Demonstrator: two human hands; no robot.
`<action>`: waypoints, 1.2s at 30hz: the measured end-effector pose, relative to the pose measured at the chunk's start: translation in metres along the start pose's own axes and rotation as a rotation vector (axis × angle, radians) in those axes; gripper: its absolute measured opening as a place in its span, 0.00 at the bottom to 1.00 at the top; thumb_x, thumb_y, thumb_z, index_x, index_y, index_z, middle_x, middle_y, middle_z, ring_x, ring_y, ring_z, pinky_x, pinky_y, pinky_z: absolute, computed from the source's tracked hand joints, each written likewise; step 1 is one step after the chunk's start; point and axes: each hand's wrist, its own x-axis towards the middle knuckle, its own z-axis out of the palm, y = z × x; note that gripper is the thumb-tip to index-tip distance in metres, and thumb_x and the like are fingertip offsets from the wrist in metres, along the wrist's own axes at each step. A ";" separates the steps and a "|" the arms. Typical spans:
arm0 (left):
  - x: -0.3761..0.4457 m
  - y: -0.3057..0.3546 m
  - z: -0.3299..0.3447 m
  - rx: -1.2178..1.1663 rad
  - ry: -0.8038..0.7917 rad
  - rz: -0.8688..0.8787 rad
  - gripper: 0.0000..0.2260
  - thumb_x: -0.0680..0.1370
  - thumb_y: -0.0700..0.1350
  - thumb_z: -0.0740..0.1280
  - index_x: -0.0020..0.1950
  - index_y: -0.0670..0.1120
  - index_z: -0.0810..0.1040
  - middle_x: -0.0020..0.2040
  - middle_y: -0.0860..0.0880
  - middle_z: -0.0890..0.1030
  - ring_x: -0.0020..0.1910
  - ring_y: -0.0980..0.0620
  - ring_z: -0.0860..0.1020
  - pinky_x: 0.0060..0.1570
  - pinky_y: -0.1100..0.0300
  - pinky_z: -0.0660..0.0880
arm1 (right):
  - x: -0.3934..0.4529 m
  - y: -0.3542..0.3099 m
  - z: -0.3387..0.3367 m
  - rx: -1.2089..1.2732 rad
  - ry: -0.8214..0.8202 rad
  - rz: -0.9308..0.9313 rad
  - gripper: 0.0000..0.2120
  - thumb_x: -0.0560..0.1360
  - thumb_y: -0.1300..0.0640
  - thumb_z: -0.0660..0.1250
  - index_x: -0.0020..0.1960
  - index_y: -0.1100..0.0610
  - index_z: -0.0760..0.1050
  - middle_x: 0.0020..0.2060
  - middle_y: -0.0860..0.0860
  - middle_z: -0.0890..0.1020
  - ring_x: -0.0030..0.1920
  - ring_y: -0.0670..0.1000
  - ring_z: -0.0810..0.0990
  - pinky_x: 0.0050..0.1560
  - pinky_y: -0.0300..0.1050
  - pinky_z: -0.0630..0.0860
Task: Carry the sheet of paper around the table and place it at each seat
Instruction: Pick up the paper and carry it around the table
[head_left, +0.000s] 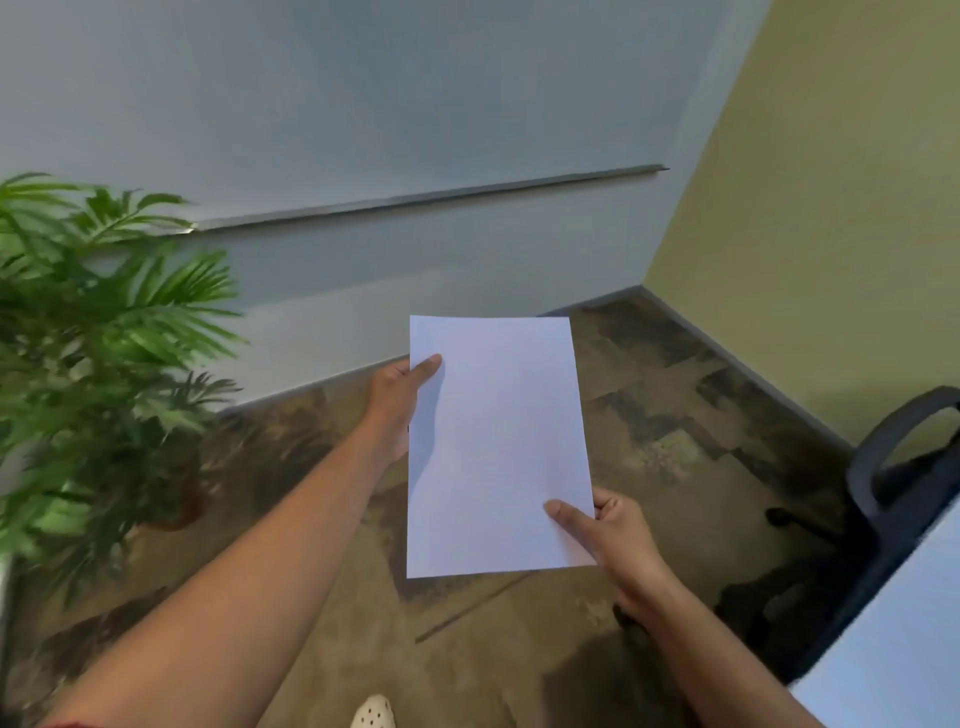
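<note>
While both hands hold it up in the air, the flat white sheet of paper (498, 447) stays smooth and a little tilted. The left hand (397, 402) pinches the paper's left edge near the top, with its thumb lying on the front. The right hand (610, 530) pinches the bottom right corner, thumb on top and fingers curled behind. Below the paper is a brown and grey patchy carpet floor (519, 649). A pale grey wall (363, 130) meets a yellow-green wall (831, 208) in a corner. A leafy green plant (104, 338) stands on the left. A dark office chair (893, 493) sits on the right, beside the edge of a white table (898, 649). A white shoe with small holes (373, 713) peeks in at the bottom.
</note>
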 end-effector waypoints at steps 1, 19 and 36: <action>0.018 0.009 0.006 0.017 -0.030 0.007 0.05 0.83 0.47 0.74 0.53 0.46 0.88 0.49 0.51 0.90 0.55 0.45 0.87 0.55 0.53 0.82 | 0.009 -0.008 0.004 0.015 0.028 -0.006 0.10 0.79 0.60 0.75 0.60 0.61 0.86 0.53 0.57 0.90 0.54 0.62 0.90 0.60 0.63 0.85; 0.242 0.039 0.258 0.229 -0.539 -0.066 0.09 0.82 0.44 0.74 0.55 0.38 0.86 0.49 0.42 0.90 0.47 0.42 0.88 0.53 0.48 0.84 | 0.167 -0.067 -0.075 0.239 0.571 -0.074 0.10 0.79 0.60 0.75 0.59 0.59 0.86 0.52 0.54 0.91 0.50 0.58 0.91 0.48 0.51 0.88; 0.416 0.011 0.555 0.258 -0.768 -0.155 0.13 0.83 0.44 0.73 0.62 0.36 0.84 0.57 0.37 0.88 0.55 0.36 0.87 0.59 0.38 0.84 | 0.344 -0.150 -0.271 0.326 0.838 -0.097 0.08 0.78 0.60 0.77 0.56 0.59 0.86 0.50 0.54 0.91 0.49 0.58 0.91 0.52 0.56 0.88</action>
